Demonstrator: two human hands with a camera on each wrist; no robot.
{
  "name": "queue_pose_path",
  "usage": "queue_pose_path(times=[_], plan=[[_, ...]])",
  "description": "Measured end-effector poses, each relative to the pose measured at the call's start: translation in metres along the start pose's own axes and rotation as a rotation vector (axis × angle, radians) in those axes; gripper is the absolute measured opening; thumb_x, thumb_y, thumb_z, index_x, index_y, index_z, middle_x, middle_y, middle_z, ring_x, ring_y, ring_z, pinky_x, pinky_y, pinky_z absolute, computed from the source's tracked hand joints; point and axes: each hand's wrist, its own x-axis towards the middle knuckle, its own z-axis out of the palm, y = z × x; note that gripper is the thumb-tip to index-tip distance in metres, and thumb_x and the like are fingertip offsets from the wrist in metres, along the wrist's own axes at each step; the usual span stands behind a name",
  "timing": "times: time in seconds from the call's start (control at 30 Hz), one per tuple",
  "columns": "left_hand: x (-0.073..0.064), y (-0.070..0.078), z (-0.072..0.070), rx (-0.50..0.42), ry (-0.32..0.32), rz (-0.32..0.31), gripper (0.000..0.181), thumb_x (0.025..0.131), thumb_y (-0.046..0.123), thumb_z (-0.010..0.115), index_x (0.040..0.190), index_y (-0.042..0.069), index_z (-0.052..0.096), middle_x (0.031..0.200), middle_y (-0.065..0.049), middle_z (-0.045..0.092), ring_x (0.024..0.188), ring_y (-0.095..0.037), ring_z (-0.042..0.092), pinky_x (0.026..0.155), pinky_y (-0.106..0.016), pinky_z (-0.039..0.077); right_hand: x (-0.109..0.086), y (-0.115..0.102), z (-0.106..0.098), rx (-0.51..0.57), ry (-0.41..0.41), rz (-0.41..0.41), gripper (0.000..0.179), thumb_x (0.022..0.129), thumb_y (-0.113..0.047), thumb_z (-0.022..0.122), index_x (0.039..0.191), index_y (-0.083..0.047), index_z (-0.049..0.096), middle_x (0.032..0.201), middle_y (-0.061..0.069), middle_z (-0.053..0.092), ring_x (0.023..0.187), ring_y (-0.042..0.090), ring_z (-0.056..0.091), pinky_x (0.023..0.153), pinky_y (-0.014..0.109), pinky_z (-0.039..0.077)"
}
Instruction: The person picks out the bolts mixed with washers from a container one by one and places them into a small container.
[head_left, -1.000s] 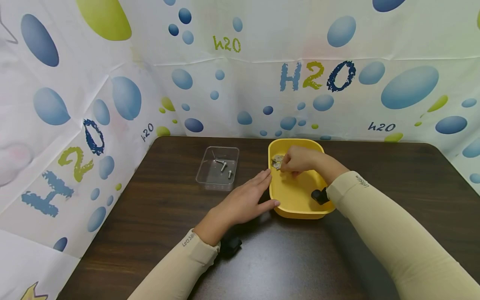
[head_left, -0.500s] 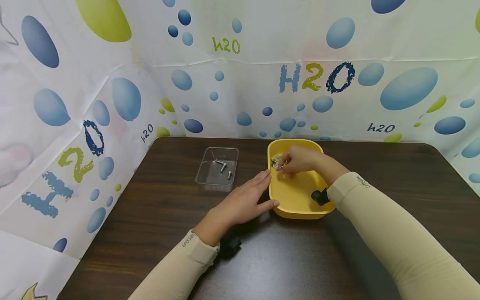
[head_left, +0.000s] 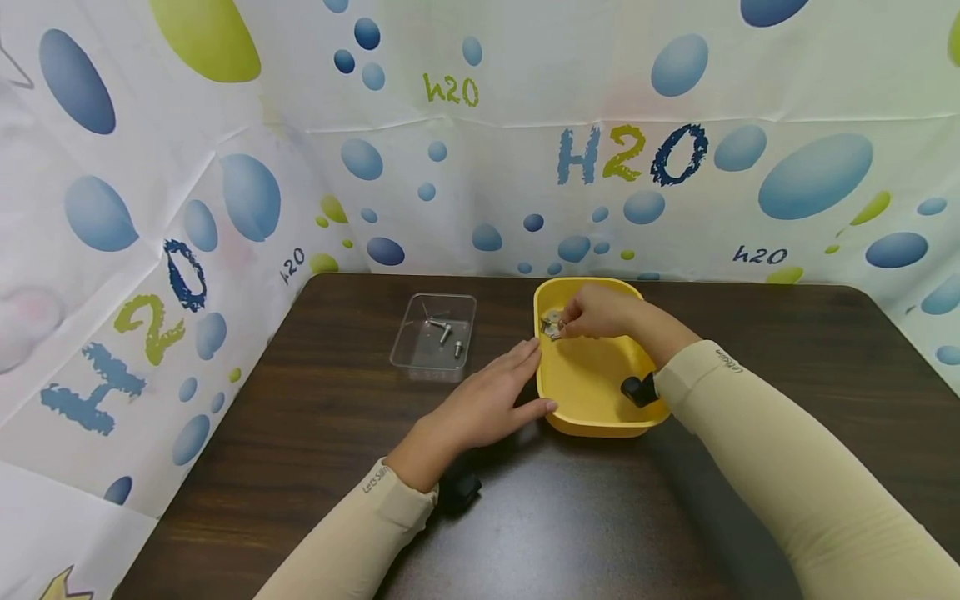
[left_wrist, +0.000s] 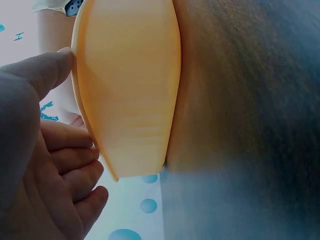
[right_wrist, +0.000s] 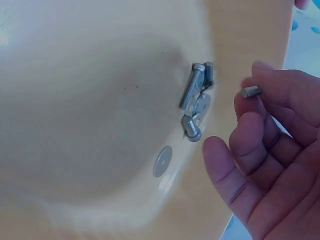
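My right hand [head_left: 603, 312] is inside the yellow bin [head_left: 592, 408], over its far left corner. In the right wrist view its thumb and index finger pinch a short bolt [right_wrist: 251, 91] whose threaded end pokes out. Below it on the bin floor lie a long bolt [right_wrist: 192, 87], a shorter bolt [right_wrist: 190, 128] and several washers, one flat washer [right_wrist: 162, 161] lying apart. My left hand [head_left: 483, 404] rests against the bin's left rim, fingers extended. In the left wrist view, its thumb and fingertips touch the rim without wrapping round it.
A clear plastic box [head_left: 408, 358] stands left of the bin, holding several screws [head_left: 446, 333]. Both stand on a dark wooden table [head_left: 300, 433]. A patterned sheet [head_left: 510, 167] hangs behind the table and along its left side.
My right hand dips and shifts a little at the bin's far left corner, then lifts slightly with a short bolt in its fingers. The left hand stays on the rim.
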Motion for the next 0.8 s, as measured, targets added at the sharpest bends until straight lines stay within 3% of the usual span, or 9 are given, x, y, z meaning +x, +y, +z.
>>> queue_pose_path(times=[0.2, 0.4, 0.63, 0.8], plan=[[-0.002, -0.006, -0.003, 0.003, 0.041, -0.003, 0.077, 0.098, 0.054, 0.050, 0.157, 0.013, 0.024, 0.165, 0.000, 0.018, 0.151, -0.016, 0.018, 0.120, -0.042, 0.025, -0.003, -0.005, -0.006, 0.043, 0.058, -0.009, 0.026, 0.092, -0.018, 0.068, 0.114, -0.005, 0.073, 0.094, 0.008, 0.073, 0.078, 0.021, 0.063, 0.072, 0.028, 0.055], [-0.010, -0.023, -0.019, 0.003, 0.094, -0.083, 0.075, 0.098, 0.052, 0.053, 0.156, 0.011, 0.028, 0.165, 0.000, 0.018, 0.152, -0.017, 0.017, 0.120, -0.043, 0.024, -0.006, -0.013, -0.013, 0.077, 0.105, -0.033, 0.027, 0.097, -0.026, 0.064, 0.115, -0.007, 0.073, 0.099, 0.012, 0.074, 0.090, 0.029, 0.066, 0.080, 0.034, 0.056], [-0.030, -0.063, -0.049, -0.019, 0.157, -0.191, 0.080, 0.097, 0.051, 0.055, 0.156, 0.005, 0.025, 0.166, -0.006, 0.016, 0.152, -0.026, 0.017, 0.119, -0.051, 0.024, -0.007, -0.034, -0.016, 0.100, 0.243, -0.106, 0.030, 0.094, -0.040, 0.066, 0.089, -0.012, 0.076, 0.090, 0.005, 0.073, 0.083, 0.022, 0.062, 0.069, 0.032, 0.051], [-0.042, -0.097, -0.064, -0.072, 0.179, -0.275, 0.078, 0.099, 0.049, 0.052, 0.157, 0.007, 0.022, 0.166, -0.004, 0.013, 0.152, -0.027, 0.017, 0.119, -0.053, 0.022, -0.008, -0.055, -0.013, 0.092, 0.316, -0.149, 0.033, 0.093, -0.045, 0.066, 0.083, -0.015, 0.075, 0.086, 0.004, 0.073, 0.078, 0.019, 0.062, 0.065, 0.030, 0.050]])
